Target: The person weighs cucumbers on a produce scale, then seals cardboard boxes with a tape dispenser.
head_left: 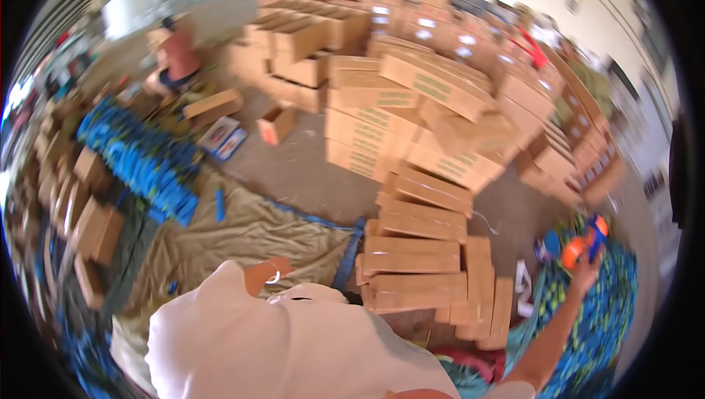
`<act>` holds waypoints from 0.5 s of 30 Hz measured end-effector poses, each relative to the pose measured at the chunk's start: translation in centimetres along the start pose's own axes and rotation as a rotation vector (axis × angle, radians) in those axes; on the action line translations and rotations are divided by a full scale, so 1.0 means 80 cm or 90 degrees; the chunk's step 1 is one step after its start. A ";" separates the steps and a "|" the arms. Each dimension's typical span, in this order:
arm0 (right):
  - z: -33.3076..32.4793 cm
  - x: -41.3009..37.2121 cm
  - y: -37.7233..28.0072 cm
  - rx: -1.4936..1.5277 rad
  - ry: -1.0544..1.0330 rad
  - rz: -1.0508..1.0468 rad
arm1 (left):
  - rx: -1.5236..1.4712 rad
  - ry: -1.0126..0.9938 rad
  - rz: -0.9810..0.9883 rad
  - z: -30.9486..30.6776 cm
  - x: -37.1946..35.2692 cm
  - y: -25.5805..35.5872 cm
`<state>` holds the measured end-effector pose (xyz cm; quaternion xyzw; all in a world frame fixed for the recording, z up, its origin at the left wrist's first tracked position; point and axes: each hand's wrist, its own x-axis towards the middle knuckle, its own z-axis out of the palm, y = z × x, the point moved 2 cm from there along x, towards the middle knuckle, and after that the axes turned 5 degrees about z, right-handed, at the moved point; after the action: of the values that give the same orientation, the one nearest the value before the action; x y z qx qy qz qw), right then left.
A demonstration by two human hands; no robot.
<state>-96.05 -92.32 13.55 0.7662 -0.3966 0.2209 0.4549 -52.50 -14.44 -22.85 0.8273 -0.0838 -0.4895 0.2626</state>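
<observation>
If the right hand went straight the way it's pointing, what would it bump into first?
Probably the orange and blue object: it sits right at the fingertips of the right hand, which may already be holding it. Blur hides the exact contact, and depth beyond is unclear.

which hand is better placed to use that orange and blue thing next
Probably the right hand: it appears to be holding the orange and blue thing. The left hand is bent in by the white shirt, well away from it.
</observation>
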 end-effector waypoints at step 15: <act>-0.082 0.135 0.007 0.615 -0.089 0.462 | 0.671 -0.035 0.190 -0.010 -0.055 -0.041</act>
<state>-89.98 -91.14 24.60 0.7143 -0.5163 0.4664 -0.0756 -54.43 -9.62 -20.83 0.8130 -0.4409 -0.3598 -0.1233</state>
